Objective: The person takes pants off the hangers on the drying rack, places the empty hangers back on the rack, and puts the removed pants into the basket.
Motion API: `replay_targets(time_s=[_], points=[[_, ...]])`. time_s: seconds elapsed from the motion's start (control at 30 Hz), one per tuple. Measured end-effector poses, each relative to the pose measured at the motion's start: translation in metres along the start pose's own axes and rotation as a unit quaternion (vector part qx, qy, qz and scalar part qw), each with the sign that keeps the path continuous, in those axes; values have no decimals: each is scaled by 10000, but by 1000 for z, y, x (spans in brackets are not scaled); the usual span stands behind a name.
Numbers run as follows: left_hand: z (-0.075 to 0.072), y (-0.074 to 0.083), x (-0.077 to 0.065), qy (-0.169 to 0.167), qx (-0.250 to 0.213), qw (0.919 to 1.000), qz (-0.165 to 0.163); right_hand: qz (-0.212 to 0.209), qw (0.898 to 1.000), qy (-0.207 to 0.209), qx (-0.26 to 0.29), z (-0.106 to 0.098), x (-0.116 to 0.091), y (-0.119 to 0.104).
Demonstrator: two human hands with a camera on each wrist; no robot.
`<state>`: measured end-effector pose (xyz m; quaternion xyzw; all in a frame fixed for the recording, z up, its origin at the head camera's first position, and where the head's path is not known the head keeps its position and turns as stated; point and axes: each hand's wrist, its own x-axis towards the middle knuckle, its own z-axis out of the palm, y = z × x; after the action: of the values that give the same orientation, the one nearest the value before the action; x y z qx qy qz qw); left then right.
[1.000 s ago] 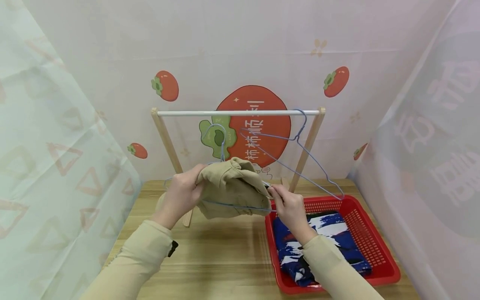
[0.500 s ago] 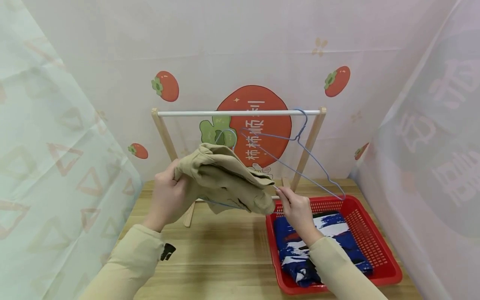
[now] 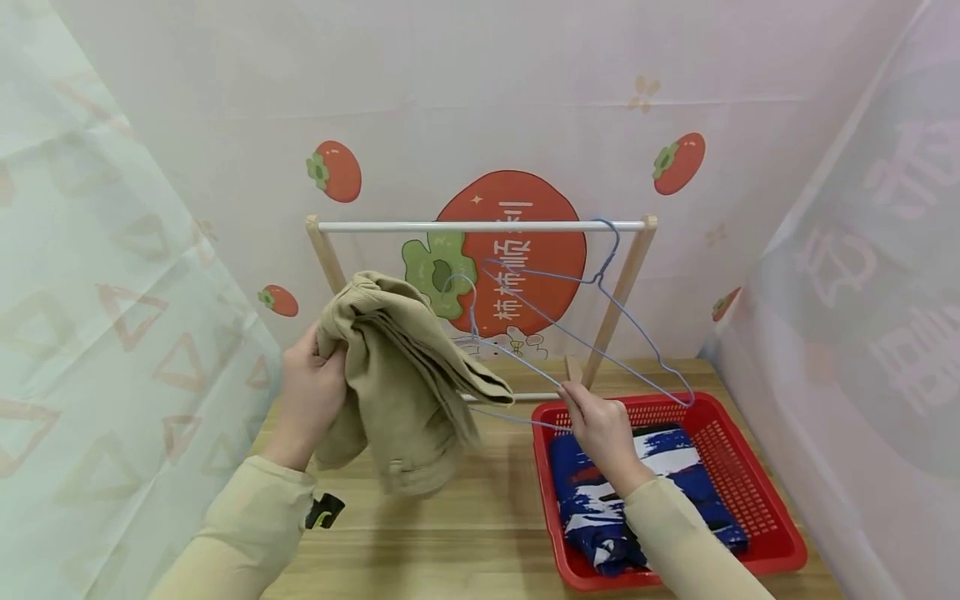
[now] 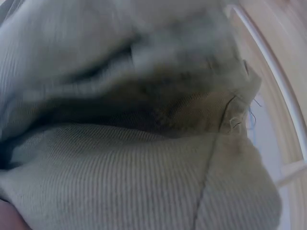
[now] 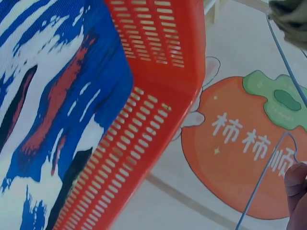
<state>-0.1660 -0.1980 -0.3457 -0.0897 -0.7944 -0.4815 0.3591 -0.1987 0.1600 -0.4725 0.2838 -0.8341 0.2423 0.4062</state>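
Observation:
My left hand (image 3: 307, 396) grips a khaki garment (image 3: 397, 375) by one end; it hangs in bunched folds over the table. Ribbed khaki cloth fills the left wrist view (image 4: 124, 182). My right hand (image 3: 603, 429) pinches the right corner of a blue wire hanger (image 3: 517, 358), whose hook points up below the rack's rail. The left part of that hanger is hidden behind the garment. In the right wrist view, fingertips (image 5: 296, 179) hold the bent blue wire at the right edge.
A second blue hanger (image 3: 637, 323) hangs at the right end of the white rail (image 3: 375, 227) on a wooden-legged rack. Below it stands a red basket (image 3: 780, 533) holding a folded blue, white and red cloth (image 3: 667, 454). Printed fabric walls (image 3: 525, 92) surround the wooden table (image 3: 420, 550).
My left hand has drawn the garment leftward, away from the hanger's right corner, and its lower end swings down. The right hand has shifted slightly right, still holding the hanger.

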Motion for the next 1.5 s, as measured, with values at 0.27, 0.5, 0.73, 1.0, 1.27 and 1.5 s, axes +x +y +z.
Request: replay_targets(time_s=[0.27, 0.5, 0.73, 1.0, 1.27, 1.5], points=[[-10, -12, -3, -172, 651, 9970, 382, -117, 9990, 356, -230, -11, 3, 6], [-10, -19, -6, -443, 1191, 9906, 514, -390, 9960, 798, -60, -22, 20, 13], [-6, -24, -13, -776, 1159, 9886, 561, -418, 9947, 939, 33, -29, 44, 17], [2, -28, -22, -1056, 1283, 9843, 587, -273, 9977, 620, 80, -26, 68, 11], [10, -32, -32, -1308, 1321, 9803, 672, -382, 9987, 282, 158, -18, 95, -6], [19, -33, -37, -1460, 1217, 9777, 889, -368, 9986, -295, 249, -5, 112, -18]])
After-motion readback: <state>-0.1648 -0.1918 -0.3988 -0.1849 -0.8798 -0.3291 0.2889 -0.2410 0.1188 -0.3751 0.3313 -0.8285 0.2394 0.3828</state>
